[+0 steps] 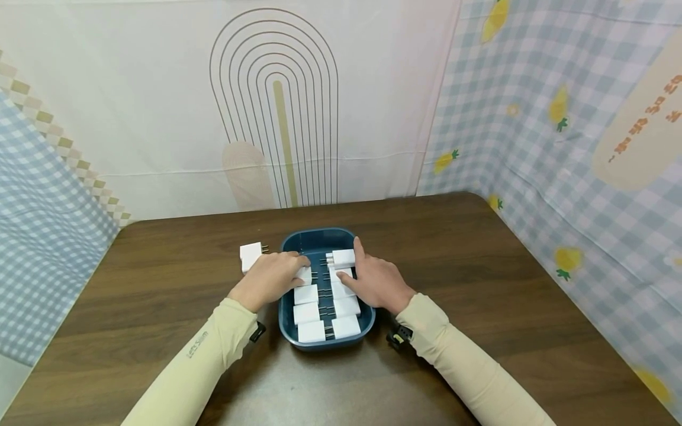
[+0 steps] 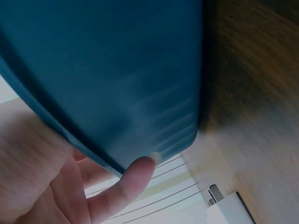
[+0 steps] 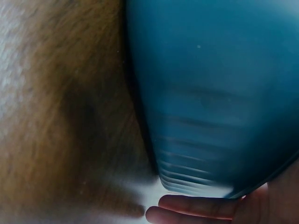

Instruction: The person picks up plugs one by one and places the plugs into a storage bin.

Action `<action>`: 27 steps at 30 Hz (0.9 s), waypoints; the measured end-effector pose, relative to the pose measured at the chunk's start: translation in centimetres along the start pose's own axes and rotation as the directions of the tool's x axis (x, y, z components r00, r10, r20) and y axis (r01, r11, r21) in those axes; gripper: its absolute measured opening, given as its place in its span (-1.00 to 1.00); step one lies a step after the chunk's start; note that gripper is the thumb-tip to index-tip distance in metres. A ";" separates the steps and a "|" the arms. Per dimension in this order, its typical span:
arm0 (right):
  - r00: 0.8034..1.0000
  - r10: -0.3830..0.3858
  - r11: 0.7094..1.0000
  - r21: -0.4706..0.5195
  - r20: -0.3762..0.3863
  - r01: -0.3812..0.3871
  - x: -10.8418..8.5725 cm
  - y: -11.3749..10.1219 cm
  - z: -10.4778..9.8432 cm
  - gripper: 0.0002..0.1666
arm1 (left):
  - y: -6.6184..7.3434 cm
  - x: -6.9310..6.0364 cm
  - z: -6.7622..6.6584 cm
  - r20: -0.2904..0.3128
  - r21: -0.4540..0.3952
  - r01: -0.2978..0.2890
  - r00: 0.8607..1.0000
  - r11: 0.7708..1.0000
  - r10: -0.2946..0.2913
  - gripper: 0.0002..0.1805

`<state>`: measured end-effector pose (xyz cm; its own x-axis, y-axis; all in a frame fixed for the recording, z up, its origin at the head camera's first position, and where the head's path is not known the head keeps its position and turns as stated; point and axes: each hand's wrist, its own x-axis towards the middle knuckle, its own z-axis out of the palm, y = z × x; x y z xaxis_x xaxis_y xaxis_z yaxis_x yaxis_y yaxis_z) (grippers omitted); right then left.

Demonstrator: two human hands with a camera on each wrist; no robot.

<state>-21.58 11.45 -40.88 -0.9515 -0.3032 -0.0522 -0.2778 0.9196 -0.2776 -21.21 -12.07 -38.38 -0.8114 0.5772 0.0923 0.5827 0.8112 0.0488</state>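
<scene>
A dark blue tray [image 1: 327, 236] holds two columns of white plug adapters, their metal prongs facing inward. My left hand [image 1: 272, 275] reaches over the left rim and pinches a white plug adapter [image 1: 304, 274] at the top of the left column. In the left wrist view, one finger [image 2: 128, 184] of this hand lies against the outside wall. Over the right rim rests my right hand [image 1: 375, 281], its thumb touching the right column near a white plug adapter [image 1: 343, 290]. Two straight fingers [image 3: 196, 207] show outside the tray in the right wrist view.
White plug adapters [image 1: 250, 254] lie on the brown wooden table [image 1: 176, 284] left of the tray. A patterned white cloth [image 1: 160, 89] hangs behind, and a checked cloth [image 1: 533, 160] hangs at the right. Both wrists carry black straps [image 1: 402, 336].
</scene>
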 end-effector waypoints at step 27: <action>1.000 0.004 1.000 0.000 0.002 -0.004 0.0 -0.1 0.0 0.09 | 0.1 0.7 0.3 0.115 -0.015 0.027 0.993 1.000 -0.025 -0.68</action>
<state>-21.57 11.41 -40.85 -0.9523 -0.3002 -0.0549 -0.2743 0.9208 -0.2773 -21.68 -11.54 -38.59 -0.8258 0.5635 -0.0235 0.5611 0.8251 0.0663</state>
